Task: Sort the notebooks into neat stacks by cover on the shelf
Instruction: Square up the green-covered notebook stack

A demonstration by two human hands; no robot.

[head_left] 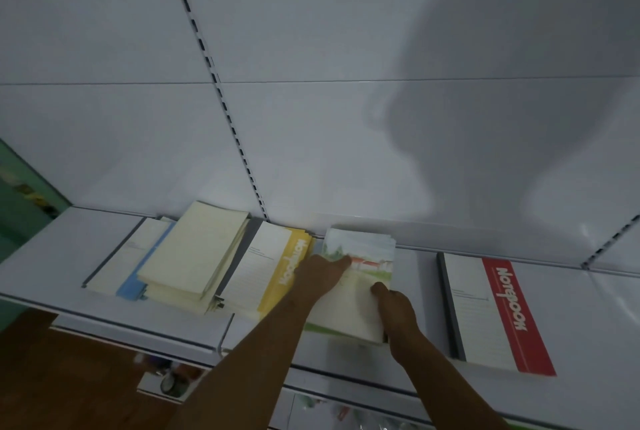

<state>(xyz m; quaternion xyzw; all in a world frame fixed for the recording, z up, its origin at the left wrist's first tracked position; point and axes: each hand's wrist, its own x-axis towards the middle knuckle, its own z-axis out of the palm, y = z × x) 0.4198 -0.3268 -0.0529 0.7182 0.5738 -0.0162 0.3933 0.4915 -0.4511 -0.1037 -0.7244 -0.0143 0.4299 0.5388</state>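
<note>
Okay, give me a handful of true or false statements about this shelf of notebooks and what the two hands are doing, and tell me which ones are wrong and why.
1. Both hands hold the stack of notebooks with a painted landscape cover. True: the left hand is on its left side, the right hand on its right edge.
2. The white notebook with a red band lies left of that stack. False: it lies to the right, apart from it.
3. The white notebook with a yellow band lies just left of the left hand. True.
4. The pile of plain cream notebooks stands upright against the back panel. False: it lies flat, overlapping the white notebook with a blue band.
5. The white metal shelf carries all these notebooks. True.
</note>
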